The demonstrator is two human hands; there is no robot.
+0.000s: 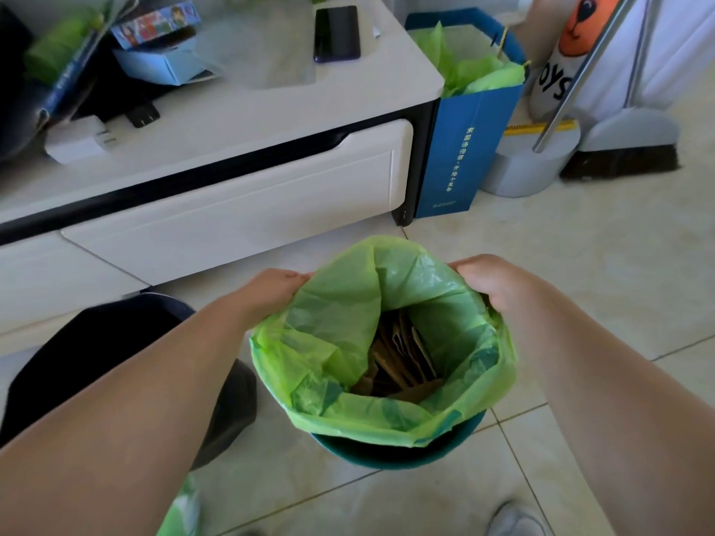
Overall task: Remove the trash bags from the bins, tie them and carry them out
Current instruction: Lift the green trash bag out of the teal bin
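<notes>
From the head camera I saw both bare arms reaching down to a round dark teal plastic bin (387, 456) that stood on the pale tiled floor (580, 265), just in front of a low white cabinet with a drawer (240, 203). A thin light green plastic trash bag (425, 303) lined the bin, its rim pulled up and loose at the far side while the near edge was folded over the bin's lip. My left hand (271, 292) was closed in a pinching grip on the bag's far left edge, and my right hand (489, 282) was closed on the far right edge, so the mouth stayed spread between them. Inside the bag lay brown cardboard scraps (402, 357). On the cabinet's white surface (271, 106) I made out a dark phone (336, 32) and a small colourful printed box (154, 23). Beside the cabinet stood a tall blue paper bag (460, 148) with green plastic sticking out of it, and further right a grey dustpan (530, 164) and a broom (626, 148).
</notes>
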